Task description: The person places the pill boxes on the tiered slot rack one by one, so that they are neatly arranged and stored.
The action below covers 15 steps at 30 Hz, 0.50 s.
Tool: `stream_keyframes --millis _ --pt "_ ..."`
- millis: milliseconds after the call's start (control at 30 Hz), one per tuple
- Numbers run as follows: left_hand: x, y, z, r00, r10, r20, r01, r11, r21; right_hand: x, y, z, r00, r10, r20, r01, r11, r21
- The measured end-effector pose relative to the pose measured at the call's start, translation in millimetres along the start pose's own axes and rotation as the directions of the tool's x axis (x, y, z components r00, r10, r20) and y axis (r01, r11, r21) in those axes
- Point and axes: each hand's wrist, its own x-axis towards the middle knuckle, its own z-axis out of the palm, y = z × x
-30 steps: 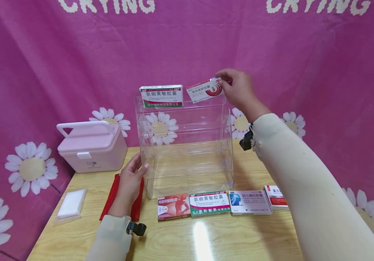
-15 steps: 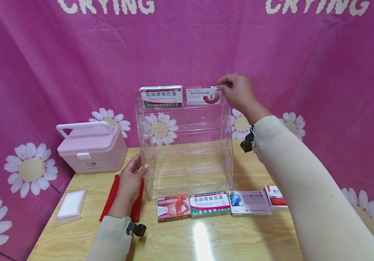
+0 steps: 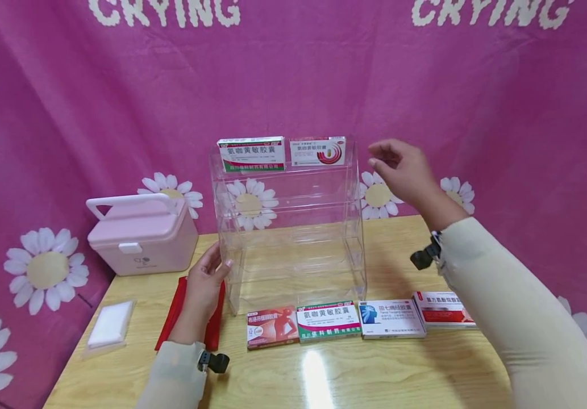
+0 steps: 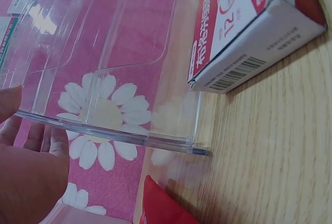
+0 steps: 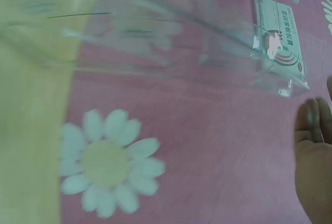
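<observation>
Clear plastic forms the rack (image 3: 289, 200), its side pinched by the left grip (image 3: 206, 287). The right grip (image 3: 404, 173), fingers loosely curled around nothing, hangs apart from it; left of that grip, two boxes (image 3: 317, 152) stand at the rack's top. Right of the left grip, four boxes (image 3: 329, 321) lie on the tabletop (image 3: 375, 372).

- Bright glints are caught on the smooth, glossy surfaces of the clear, tiered plastic stand (image 3: 293, 201).
- The small, oblong, colour-printed cardboard boxes (image 3: 329, 321) are faced in smooth, lightly shiny card.
- The pale pink, lidded plastic case (image 3: 145, 250) is finished smooth, with a soft sheen.
- The flat white packet (image 3: 111, 325) is enclosed in thin, clear plastic film.
- A glossy streak is reflected by the pale yellow, grained wooden table (image 3: 252, 375).
- The magenta, daisy-printed cloth backdrop (image 3: 293, 79) is softly creased and matt.
- The cream sleeves (image 3: 508, 295) are made of matt cloth.
</observation>
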Motion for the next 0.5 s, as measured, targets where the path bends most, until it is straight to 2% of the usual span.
stream_keyframes --millis 133,300,400,500 --pt "-1.6 -0.1 -0.2 1.000 -0.007 0.004 0.007 1.000 0.004 -54.8 41.4 -18.1 0.990 0.032 0.137 -0.025 0.998 -0.053" --pt "-0.6 1.7 1.0 1.000 -0.006 0.000 0.006 1.000 -0.003 -123.4 100.5 -39.0 0.951 0.088 0.298 -0.062 0.994 -0.095" --pt "0.6 1.7 1.2 1.000 -0.015 0.006 0.015 1.000 -0.008 -157.9 130.4 -49.1 0.934 0.139 0.328 -0.093 0.984 -0.150" --pt "1.6 1.1 -0.3 1.000 -0.029 0.001 0.029 0.999 -0.015 -181.6 154.2 -53.5 0.923 0.198 0.331 -0.137 0.971 -0.197"
